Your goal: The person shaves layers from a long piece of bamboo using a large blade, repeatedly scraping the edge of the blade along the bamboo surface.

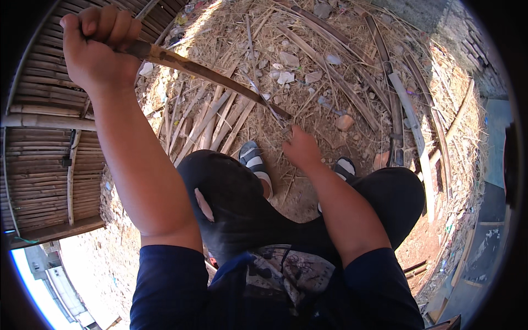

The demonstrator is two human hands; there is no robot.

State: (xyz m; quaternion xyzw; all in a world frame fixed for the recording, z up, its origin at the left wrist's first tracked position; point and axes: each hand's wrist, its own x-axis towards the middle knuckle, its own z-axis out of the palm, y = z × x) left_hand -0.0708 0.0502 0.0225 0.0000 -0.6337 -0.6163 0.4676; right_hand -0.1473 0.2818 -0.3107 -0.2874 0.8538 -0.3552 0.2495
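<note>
My left hand is raised at the upper left, its fingers wrapped round one end of a long brown bamboo strip. The strip slants down to the right, and its far end lies by my right hand. That hand is closed low over the ground, between my knees. From it a knife's thin, bright blade points up and left, crossing the strip near its lower end. The knife's handle is mostly hidden in my fist.
Split bamboo pieces lie in front of my sandalled feet, among straw, stones and scraps. Longer bamboo lengths lie to the right, beside a pale flat strip. A bamboo slat structure stands at the left, with grey-blue panels at the right.
</note>
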